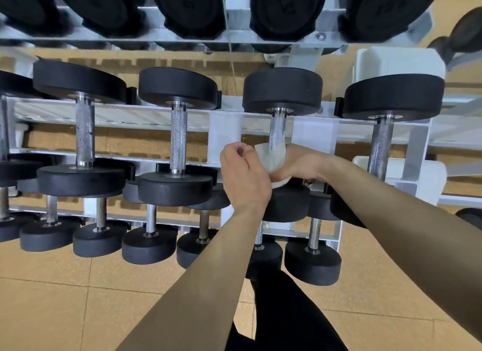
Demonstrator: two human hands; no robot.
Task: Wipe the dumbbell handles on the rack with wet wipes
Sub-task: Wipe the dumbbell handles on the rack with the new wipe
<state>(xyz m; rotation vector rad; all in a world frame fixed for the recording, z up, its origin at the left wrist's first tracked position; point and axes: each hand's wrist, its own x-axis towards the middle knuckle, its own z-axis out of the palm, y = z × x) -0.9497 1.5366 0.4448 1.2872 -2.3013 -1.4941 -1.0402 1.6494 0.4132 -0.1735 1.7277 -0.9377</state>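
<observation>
A white rack carries rows of black dumbbells with knurled steel handles. My right hand grips the lower part of the third dumbbell's handle on the middle row, with a white wet wipe wrapped between palm and steel. My left hand sits just left of it, fingers curled, touching or pinching the wipe's left edge; which of the two I cannot tell. The near head of that dumbbell is mostly hidden under both hands.
Neighbouring dumbbell handles stand left and right on the same row. Smaller dumbbells fill the lower row near the tan floor. A mirror behind reflects the upper row. My dark-clad leg is below.
</observation>
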